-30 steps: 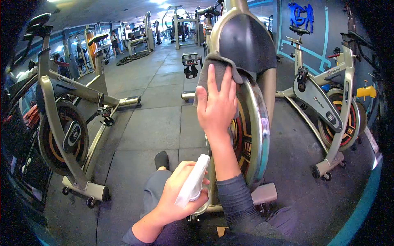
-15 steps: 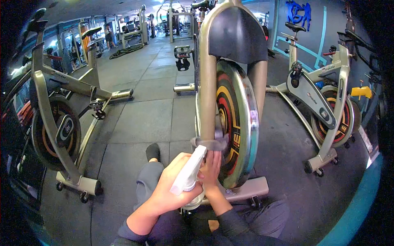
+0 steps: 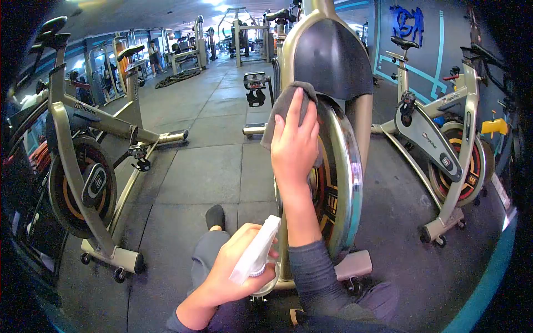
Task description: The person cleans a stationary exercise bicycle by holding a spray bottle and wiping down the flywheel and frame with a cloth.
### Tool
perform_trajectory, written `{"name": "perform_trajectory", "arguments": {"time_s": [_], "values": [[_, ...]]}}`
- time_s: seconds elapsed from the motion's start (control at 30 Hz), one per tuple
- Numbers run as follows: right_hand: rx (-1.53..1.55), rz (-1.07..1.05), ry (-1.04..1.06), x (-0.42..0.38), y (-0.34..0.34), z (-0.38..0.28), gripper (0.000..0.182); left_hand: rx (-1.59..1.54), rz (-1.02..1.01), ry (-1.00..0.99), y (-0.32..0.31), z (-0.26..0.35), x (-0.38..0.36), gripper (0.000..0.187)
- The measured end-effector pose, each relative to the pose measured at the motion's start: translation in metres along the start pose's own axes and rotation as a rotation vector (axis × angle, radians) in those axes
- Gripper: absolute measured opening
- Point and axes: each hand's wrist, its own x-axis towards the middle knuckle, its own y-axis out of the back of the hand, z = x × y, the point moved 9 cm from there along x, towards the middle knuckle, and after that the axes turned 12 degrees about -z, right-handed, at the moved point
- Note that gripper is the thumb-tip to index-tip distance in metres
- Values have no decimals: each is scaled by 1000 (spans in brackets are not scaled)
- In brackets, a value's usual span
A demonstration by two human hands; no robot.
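Note:
My left hand (image 3: pixel 223 271) is wrapped round a spray bottle (image 3: pixel 258 248) with a white trigger head, low in front of me. My right hand (image 3: pixel 296 152) holds a dark grey cloth (image 3: pixel 273 126) flat against the left fork leg of the exercise bike before me. That hand covers part of the leg. Just right of the cloth is the bike's shiny flywheel (image 3: pixel 351 186), with red and yellow markings. Above it sits the black fork cover (image 3: pixel 332 64).
Exercise bikes stand on both sides, one with a left frame (image 3: pixel 105 119) and one with a right frame (image 3: pixel 433 141). The bike's front foot (image 3: pixel 355 264) rests on dark floor tiles (image 3: pixel 194 172). Gym machines (image 3: pixel 244 39) and a person (image 3: pixel 154 58) are farther back.
My right hand has moved up the fork leg with the cloth, from low by the hub to near the black cover. The left hand still holds the spray bottle. The view has shifted slightly.

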Motion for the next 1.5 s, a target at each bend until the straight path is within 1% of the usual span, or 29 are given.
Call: {"name": "perform_trajectory", "arguments": {"time_s": [0.03,0.1,0.13,0.17,0.23,0.27,0.33,0.4,0.43,0.5,0.53,0.57,0.6,0.63,0.7,0.77,0.83,0.9,0.97,1.0,1.07,1.13,1.2,1.27,1.3,1.33,1.37,1.4,1.5], "values": [[0,-4,5,-4,-2,0,60,-33,30,11,1,0,-1,42],[-79,8,15,-23,-3,2,62,0,20,8,1,0,-1,43],[-57,-60,14,-37,-5,4,60,40,8,-7,-1,2,0,44],[-63,-65,14,-53,-4,6,60,33,6,-6,0,0,2,44],[-151,-71,5,-92,-8,13,55,157,-53,-55,-5,1,3,50],[-151,-72,5,-113,-9,18,55,178,-50,-59,-6,1,3,48],[-170,-170,56,-156,-21,25,48,166,-45,-61,-8,5,6,44],[20,-137,124,-193,-11,34,43,161,-40,-65,-12,7,5,41],[23,-132,124,-215,-8,37,43,101,-30,-38,-13,0,4,40],[156,-345,-23,-243,-22,53,42,46,-18,-19,-13,-6,4,39],[157,-340,-18,-244,-22,56,42,70,-43,-25,-15,-6,4,45],[100,-331,36,-244,-22,54,43,95,-69,-30,-16,-6,5,51],[43,-326,86,-243,-20,49,43,98,-67,-31,-15,-5,5,51],[45,-327,84,-229,-16,43,43,150,-78,-35,-15,-2,5,52],[-88,-335,81,-181,-12,32,47,203,-92,-34,-16,-2,4,52],[4,-235,70,-124,0,20,49,42,-69,33,-15,-14,3,53],[45,-65,62,-72,-3,18,52,84,-63,25,-15,-7,4,53],[79,-1,15,-25,-1,13,54,129,-66,23,-14,-2,5,52],[64,13,-13,-2,-2,8,55,241,-105,-19,-16,4,7,50],[46,26,-34,1,-2,8,57,242,-105,-15,-16,3,7,50],[50,25,-21,-6,-3,10,57,117,-90,-5,-17,-1,7,49],[49,14,-13,-24,-3,14,57,99,-86,9,-18,-5,7,50],[-68,-17,-8,-57,-3,16,59,79,-82,17,-17,-4,9,51],[-106,-74,-30,-100,-7,21,57,204,-101,-47,-18,8,12,37],[-153,-102,-5,-124,-11,24,54,202,-99,-48,-20,8,11,37],[-199,-128,20,-147,-16,27,51,128,-70,-15,-20,2,11,36],[-117,-120,43,-168,-16,30,49,55,-44,18,-20,-2,11,36],[-35,-113,65,-190,-15,34,47,133,-45,-5,-19,4,12,36],[8,-189,131,-267,-23,58,43,141,-34,-25,-18,-3,12,38]]}}
